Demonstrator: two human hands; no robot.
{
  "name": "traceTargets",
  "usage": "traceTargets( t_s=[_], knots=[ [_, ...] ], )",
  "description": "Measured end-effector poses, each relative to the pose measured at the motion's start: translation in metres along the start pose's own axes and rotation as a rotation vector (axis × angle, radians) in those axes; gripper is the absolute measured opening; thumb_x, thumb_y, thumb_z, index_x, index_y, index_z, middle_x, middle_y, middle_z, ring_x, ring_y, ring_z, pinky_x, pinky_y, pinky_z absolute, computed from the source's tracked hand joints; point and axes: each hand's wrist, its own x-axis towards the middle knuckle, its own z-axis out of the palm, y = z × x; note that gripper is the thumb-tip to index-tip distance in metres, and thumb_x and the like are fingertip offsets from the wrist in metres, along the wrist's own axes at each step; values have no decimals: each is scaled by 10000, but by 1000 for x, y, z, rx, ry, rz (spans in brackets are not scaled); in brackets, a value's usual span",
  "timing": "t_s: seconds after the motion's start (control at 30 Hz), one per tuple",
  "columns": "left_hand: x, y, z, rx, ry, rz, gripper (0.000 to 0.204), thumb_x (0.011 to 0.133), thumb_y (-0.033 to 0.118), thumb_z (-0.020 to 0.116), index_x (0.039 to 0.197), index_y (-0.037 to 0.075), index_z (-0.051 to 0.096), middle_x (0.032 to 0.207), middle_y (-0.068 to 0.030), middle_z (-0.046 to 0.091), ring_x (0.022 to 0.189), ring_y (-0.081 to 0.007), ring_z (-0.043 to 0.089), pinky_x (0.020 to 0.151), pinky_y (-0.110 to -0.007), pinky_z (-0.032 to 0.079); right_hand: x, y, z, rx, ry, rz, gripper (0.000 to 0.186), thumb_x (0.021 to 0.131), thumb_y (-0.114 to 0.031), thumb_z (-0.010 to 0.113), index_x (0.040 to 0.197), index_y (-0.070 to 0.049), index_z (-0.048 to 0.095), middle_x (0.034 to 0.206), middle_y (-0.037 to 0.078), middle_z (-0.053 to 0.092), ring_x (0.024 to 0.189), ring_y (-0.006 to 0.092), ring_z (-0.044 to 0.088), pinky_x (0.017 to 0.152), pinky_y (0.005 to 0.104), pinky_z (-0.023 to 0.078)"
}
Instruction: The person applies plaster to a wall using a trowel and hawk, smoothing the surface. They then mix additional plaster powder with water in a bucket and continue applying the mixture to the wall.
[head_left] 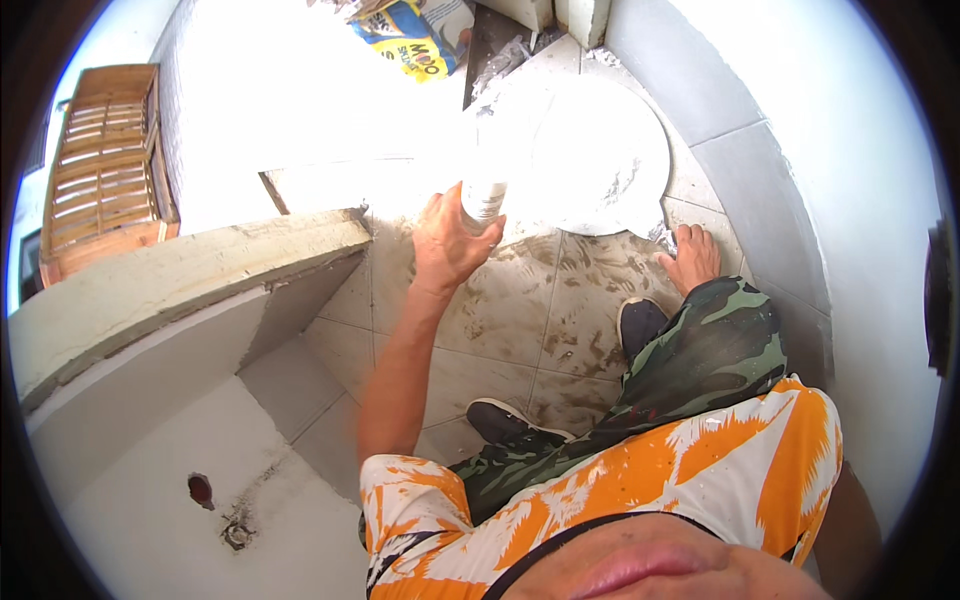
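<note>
My left hand (455, 240) reaches forward with its fingers and thumb curled round a white cylindrical container (486, 203) that has grey printing. Glare washes out the container's upper end, so its exact kind is unclear. Just past it lies a broad, rounded white surface (610, 165), too bright to tell whether it is a basin or a heap. Beyond my camouflage-clad knee, my right hand (695, 258) is open with fingers stretched out, close to that surface's near right edge. A small greyish scrap (664, 238) sits by its thumb.
Muddy smears mark the floor tiles (500, 310) around my dark shoes (640, 325). A low ledge (200, 270) runs along the left, and a grey-tiled wall base (740, 180) curves along the right. A yellow and blue bag (410, 40) lies at the back.
</note>
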Motion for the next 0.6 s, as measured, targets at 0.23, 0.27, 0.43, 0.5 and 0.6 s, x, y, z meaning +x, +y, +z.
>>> traceTargets(
  t_s=[0.23, 0.27, 0.43, 0.5, 0.6],
  knots=[
    [17, 18, 35, 101, -229, -109, 724, 782, 372, 814, 1357, 22, 547, 1058, -187, 675, 1054, -334, 639, 914, -456, 538, 5, 15, 21, -15, 100, -86, 360, 762, -232, 824, 1043, -59, 680, 1093, 113, 597, 1072, 308, 558, 923, 449, 461],
    [19, 19, 40, 110, -227, -93, 718, 783, 371, 813, 1353, 23, 549, 1070, -190, 678, 1053, -335, 639, 916, -458, 537, 6, 16, 21, -21, 110, -103, 336, 771, -230, 812, 1033, -59, 688, 1091, 111, 596, 1071, 307, 556, 924, 448, 459],
    [24, 22, 53, 114, -294, -76, 707, 779, 369, 810, 1342, 23, 556, 1093, -199, 688, 1070, -355, 641, 915, -465, 537, 8, 22, 12, 140, 47, 7, 275, 801, -225, 730, 1001, -48, 664, 1033, 130, 640, 1028, 324, 601, 911, 457, 464],
    [26, 25, 55, 125, -310, -74, 713, 775, 373, 809, 1344, 24, 557, 1090, -198, 690, 1067, -356, 646, 908, -466, 539, 7, 26, 7, 306, -18, 118, 287, 801, -216, 713, 1010, -35, 633, 1020, 144, 663, 989, 343, 634, 882, 457, 486],
    [29, 29, 59, 146, -323, -73, 721, 771, 342, 819, 1338, -13, 549, 1033, -201, 708, 1047, -357, 647, 909, -451, 534, 5, 35, 4, 554, -67, 220, 319, 793, -186, 711, 1033, -18, 583, 1024, 158, 689, 948, 360, 678, 843, 438, 518]
  ],
)
